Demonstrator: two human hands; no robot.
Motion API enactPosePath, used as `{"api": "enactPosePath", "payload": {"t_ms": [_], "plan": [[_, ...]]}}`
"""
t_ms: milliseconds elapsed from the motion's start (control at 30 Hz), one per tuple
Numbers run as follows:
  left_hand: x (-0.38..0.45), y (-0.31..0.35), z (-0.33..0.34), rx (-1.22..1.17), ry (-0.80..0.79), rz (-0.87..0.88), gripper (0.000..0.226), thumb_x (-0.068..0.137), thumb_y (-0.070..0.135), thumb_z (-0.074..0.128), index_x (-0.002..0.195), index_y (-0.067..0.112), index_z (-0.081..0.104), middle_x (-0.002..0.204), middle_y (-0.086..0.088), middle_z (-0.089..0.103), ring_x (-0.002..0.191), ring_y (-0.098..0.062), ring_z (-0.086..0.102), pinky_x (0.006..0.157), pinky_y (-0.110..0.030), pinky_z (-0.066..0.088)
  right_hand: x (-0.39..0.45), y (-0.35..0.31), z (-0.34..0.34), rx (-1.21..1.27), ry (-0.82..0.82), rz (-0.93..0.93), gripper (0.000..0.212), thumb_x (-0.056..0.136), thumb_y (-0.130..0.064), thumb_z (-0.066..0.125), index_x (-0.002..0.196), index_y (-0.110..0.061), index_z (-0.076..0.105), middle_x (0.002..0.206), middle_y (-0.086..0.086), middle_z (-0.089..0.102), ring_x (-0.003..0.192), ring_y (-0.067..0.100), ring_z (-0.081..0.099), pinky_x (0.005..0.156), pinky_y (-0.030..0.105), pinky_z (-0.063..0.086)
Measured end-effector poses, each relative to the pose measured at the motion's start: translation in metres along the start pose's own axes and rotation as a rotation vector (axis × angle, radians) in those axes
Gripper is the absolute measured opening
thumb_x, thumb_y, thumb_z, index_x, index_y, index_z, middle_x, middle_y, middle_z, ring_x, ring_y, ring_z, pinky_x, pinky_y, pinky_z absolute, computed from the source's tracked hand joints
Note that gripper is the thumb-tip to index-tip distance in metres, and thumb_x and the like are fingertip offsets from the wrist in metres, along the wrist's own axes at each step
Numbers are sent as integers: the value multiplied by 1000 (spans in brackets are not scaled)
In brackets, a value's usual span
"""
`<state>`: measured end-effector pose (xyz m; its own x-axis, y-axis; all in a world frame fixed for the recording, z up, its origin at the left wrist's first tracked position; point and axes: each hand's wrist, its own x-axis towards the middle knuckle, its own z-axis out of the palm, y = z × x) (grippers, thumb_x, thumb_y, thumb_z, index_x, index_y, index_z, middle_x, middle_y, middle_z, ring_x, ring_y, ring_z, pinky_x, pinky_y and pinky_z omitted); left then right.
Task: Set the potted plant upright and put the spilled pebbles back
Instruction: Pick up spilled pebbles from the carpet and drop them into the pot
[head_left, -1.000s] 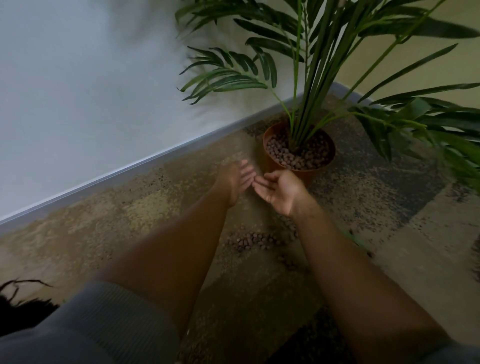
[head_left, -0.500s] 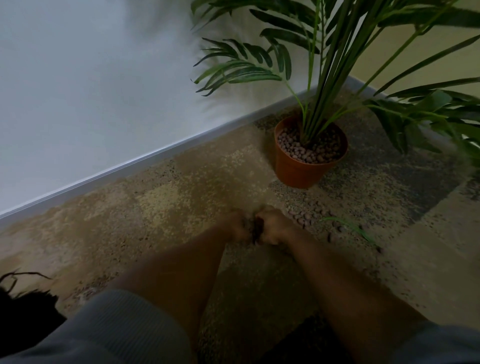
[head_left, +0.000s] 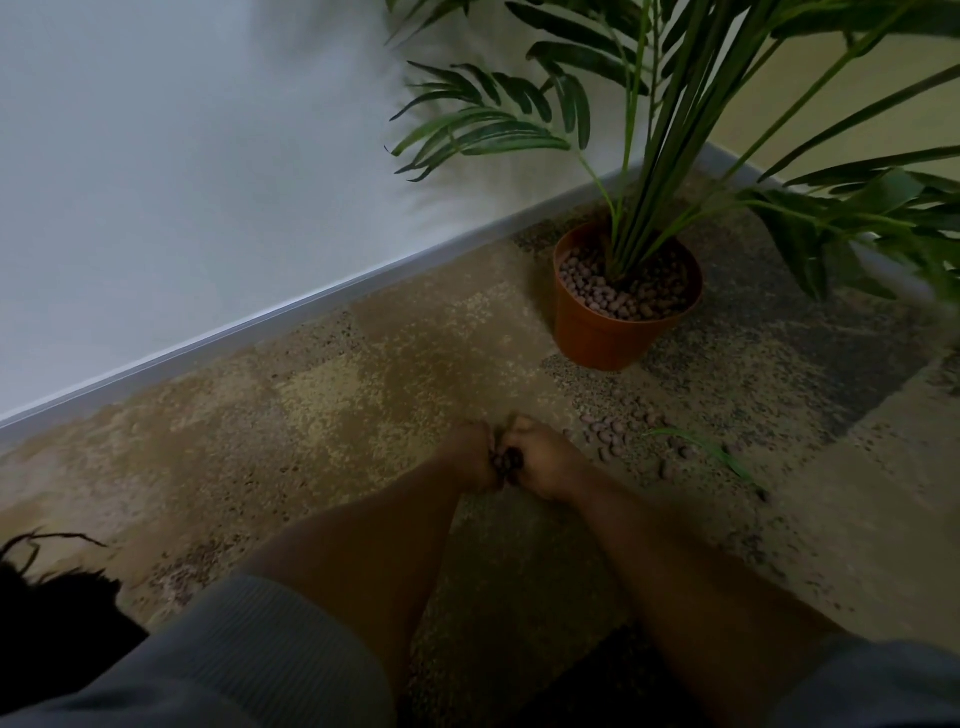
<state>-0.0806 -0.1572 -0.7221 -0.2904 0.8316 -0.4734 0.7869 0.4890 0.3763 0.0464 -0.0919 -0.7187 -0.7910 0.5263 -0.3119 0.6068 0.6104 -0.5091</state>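
Two hands pressed together, you scooped spilled pebbles off the carpet at lower centre.
Your left hand (head_left: 470, 457) and right hand (head_left: 540, 460) were cupped tight around a small heap of pebbles (head_left: 505, 460); more loose pebbles (head_left: 615, 436) lay just right. Best kept sealed underneath until over the upright pot (head_left: 618, 332), upper right. No writing or brand was readable.

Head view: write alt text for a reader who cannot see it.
Left hand and right hand cup pebbles together over carpet. More pebbles lie scattered beside them, short of an upright orange pot holding a palm.
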Motion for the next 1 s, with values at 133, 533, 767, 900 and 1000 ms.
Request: {"api": "enactPosePath", "payload": {"t_ms": [133, 533, 767, 900, 1000], "plan": [[-2, 3, -5, 39, 2, 32, 24, 75, 32, 73, 86, 10, 71, 89, -8, 69, 86, -23, 66, 71, -31, 51, -1, -1, -2, -2, 15, -4, 25, 86, -18, 66, 111, -17, 67, 115, 4, 50, 104, 21, 51, 91, 32, 45], [-7, 0, -4, -32, 103, 61, 7, 79, 28, 67, 80, 21, 69, 88, 4, 71, 84, -14, 66, 70, -26, 52, -4, 6, -8, 241, 105, 125, 14, 78, -5, 72, 92, -8, 73, 93, 4, 64, 84, 17, 60, 73, 24, 47], [-5, -2, -3, -80, 86, 63, 8, 79, 27, 70, 86, 24, 69, 90, 5, 69, 88, -13, 65, 74, -25, 51, -3, -1, -13, 766, 112, 500, 11, 84, -5, 67, 87, -16, 68, 86, 8, 72, 68, 14, 69, 44, 18, 47], [-4, -2, -6, -129, 69, 51, 8, 80, 21, 70, 88, 23, 70, 91, 4, 69, 90, -13, 65, 74, -26, 51, -1, 1, -18, 1148, 99, 588, 11, 86, 2, 64, 89, -8, 67, 107, 14, 67, 98, 24, 67, 60, 21, 57], [-3, -3, -7, -168, 68, 18, 11, 78, 17, 71, 87, 24, 72, 93, 5, 70, 89, -11, 65, 71, -22, 50, -2, 6, -21, 1315, 123, 590, 11, 86, 5, 64, 93, -4, 65, 105, 13, 65, 94, 20, 65, 67, 22, 58]]}}
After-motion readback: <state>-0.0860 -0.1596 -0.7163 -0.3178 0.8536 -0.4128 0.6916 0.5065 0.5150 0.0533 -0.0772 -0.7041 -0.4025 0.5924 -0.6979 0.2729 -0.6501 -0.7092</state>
